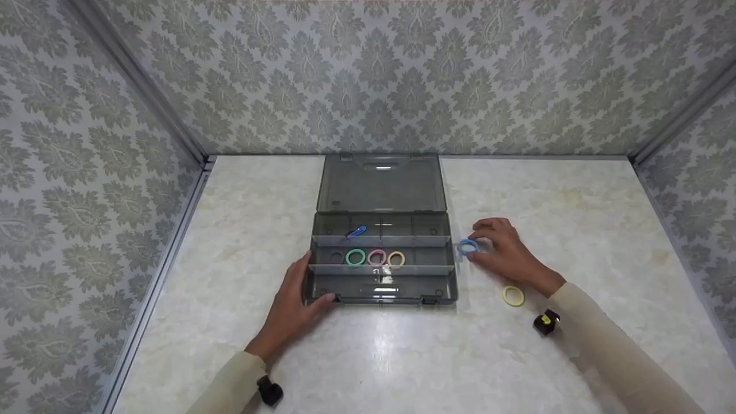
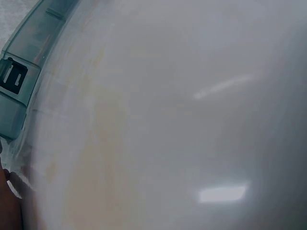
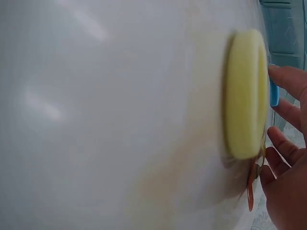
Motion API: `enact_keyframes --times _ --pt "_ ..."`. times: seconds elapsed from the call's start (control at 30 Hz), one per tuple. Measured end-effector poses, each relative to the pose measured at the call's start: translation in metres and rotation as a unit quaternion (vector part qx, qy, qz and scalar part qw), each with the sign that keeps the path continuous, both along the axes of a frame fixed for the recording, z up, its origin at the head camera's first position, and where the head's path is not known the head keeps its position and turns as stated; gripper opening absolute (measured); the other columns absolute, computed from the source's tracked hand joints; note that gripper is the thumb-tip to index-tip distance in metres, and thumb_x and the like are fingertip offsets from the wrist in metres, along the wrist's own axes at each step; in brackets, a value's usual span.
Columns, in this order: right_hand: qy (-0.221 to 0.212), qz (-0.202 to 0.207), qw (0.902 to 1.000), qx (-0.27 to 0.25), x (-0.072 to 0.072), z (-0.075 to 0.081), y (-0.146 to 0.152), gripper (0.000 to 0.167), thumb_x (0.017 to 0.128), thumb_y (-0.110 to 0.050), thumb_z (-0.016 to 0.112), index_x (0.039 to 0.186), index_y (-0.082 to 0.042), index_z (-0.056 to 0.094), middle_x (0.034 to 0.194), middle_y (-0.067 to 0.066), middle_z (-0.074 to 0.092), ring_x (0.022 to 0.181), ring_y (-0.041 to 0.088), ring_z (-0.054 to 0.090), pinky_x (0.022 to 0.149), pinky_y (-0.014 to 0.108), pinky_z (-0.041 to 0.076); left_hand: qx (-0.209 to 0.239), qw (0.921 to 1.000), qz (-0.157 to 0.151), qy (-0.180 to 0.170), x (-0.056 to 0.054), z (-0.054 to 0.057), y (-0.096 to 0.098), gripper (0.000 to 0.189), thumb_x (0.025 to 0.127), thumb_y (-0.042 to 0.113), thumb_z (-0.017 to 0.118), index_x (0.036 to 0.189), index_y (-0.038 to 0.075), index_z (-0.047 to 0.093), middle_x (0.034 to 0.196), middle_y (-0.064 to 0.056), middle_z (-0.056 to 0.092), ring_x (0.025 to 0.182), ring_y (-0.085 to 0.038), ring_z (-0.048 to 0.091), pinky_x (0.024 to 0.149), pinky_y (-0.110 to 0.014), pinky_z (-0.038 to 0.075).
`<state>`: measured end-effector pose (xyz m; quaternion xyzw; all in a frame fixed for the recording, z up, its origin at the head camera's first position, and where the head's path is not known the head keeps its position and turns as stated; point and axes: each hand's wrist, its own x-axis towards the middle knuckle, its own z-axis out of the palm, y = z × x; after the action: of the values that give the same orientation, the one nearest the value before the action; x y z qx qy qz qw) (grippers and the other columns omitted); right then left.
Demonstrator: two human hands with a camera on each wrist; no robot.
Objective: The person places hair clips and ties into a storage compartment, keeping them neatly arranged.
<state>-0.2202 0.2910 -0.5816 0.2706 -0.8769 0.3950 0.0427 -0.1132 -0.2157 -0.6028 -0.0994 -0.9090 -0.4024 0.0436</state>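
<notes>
A grey see-through organizer box (image 1: 382, 296) lies with its lid (image 1: 381, 187) raised behind it. My left hand (image 1: 292, 305) rests against its left side, fingers stretched along the wall and thumb at the front edge. Just right of the box, my right hand (image 1: 503, 253) pinches a blue hair tie (image 1: 468, 247) between thumb and index finger. A yellow hair tie (image 1: 513, 296) lies on the table below that hand; it looms large in the right wrist view. In the middle compartment sit a dark hair tie (image 1: 336, 257), a green one (image 1: 355, 257), a pink one (image 1: 376, 257) and a peach one (image 1: 396, 259).
A small blue clip-like item (image 1: 356, 232) lies in the back compartment. Clear dividers (image 1: 414, 269) split the box lengthwise. In the right wrist view, a thin orange item (image 3: 251, 187) shows near the lower fingers. Patterned walls (image 1: 374, 75) border the pale table (image 1: 563, 218).
</notes>
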Motion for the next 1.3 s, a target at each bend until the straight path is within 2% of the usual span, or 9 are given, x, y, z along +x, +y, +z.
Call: enact_keyframes --times 0.2,0.3,0.43,0.7,0.97,1.13,1.3 --pt "0.047 -0.024 0.9983 -0.026 -0.006 0.02 0.004 0.027 0.091 -0.003 0.09 0.117 -0.001 0.08 0.139 0.029 0.061 0.134 0.048 0.045 0.11 0.067 0.032 -0.001 1.0 0.0 0.002 -0.001 0.0 0.0 0.107 0.098 0.055 0.082 0.178 0.022 0.019 0.176 -0.013 0.033 0.164 -0.034 0.033 0.13 -0.06 0.031" --pt "0.051 -0.03 0.9977 -0.033 -0.007 0.03 0.004 0.028 0.091 -0.003 0.09 0.117 -0.002 0.08 0.141 0.026 0.062 0.135 0.044 0.045 0.111 0.065 0.033 -0.004 1.0 0.002 0.005 -0.001 -0.001 0.0 0.107 0.098 0.054 0.082 0.178 0.022 0.019 0.176 -0.013 0.034 0.163 -0.033 0.034 0.13 -0.059 0.032" --pt "0.05 -0.018 0.9981 -0.031 -0.004 0.039 -0.001 0.029 0.092 -0.006 0.091 0.118 -0.005 0.08 0.141 0.024 0.062 0.135 0.042 0.045 0.111 0.063 0.033 -0.004 1.0 0.003 0.004 -0.001 -0.001 0.0 0.107 0.098 0.055 0.082 0.178 0.022 0.019 0.176 -0.012 0.035 0.163 -0.033 0.034 0.13 -0.059 0.032" --pt "0.062 0.019 0.9976 -0.021 0.003 0.042 -0.018 0.029 0.09 -0.005 0.092 0.117 -0.007 0.081 0.14 0.023 0.062 0.134 0.044 0.045 0.109 0.061 0.034 0.002 1.0 0.002 -0.004 0.0 0.0 0.0 0.105 0.099 0.054 0.081 0.178 0.024 0.019 0.176 -0.012 0.034 0.163 -0.033 0.034 0.13 -0.059 0.031" --pt "0.055 0.04 0.9976 0.013 0.009 0.047 -0.038 0.027 0.09 -0.01 0.093 0.114 -0.006 0.082 0.137 0.018 0.063 0.135 0.042 0.046 0.111 0.064 0.035 -0.001 0.9999 -0.006 0.015 -0.002 -0.001 -0.001 0.107 0.098 0.053 0.083 0.178 0.019 0.02 0.175 -0.013 0.036 0.162 -0.033 0.036 0.129 -0.058 0.033" --pt "0.04 0.066 0.9967 0.025 0.008 0.051 -0.049 0.027 0.09 -0.008 0.093 0.114 -0.005 0.081 0.128 0.012 0.065 0.126 0.034 0.05 0.107 0.058 0.039 -0.002 1.0 -0.006 0.007 -0.002 -0.002 -0.001 0.107 0.099 0.055 0.081 0.178 0.019 0.019 0.176 -0.013 0.034 0.163 -0.034 0.034 0.13 -0.059 0.031" --pt "0.049 0.094 0.9933 0.048 0.005 0.054 -0.057 0.024 0.094 -0.014 0.09 0.115 -0.007 0.081 0.122 0.01 0.065 0.119 0.031 0.052 0.102 0.055 0.042 -0.003 1.0 -0.004 0.001 -0.002 -0.001 -0.001 0.107 0.099 0.057 0.081 0.178 0.019 0.02 0.176 -0.014 0.034 0.164 -0.034 0.034 0.13 -0.058 0.031"
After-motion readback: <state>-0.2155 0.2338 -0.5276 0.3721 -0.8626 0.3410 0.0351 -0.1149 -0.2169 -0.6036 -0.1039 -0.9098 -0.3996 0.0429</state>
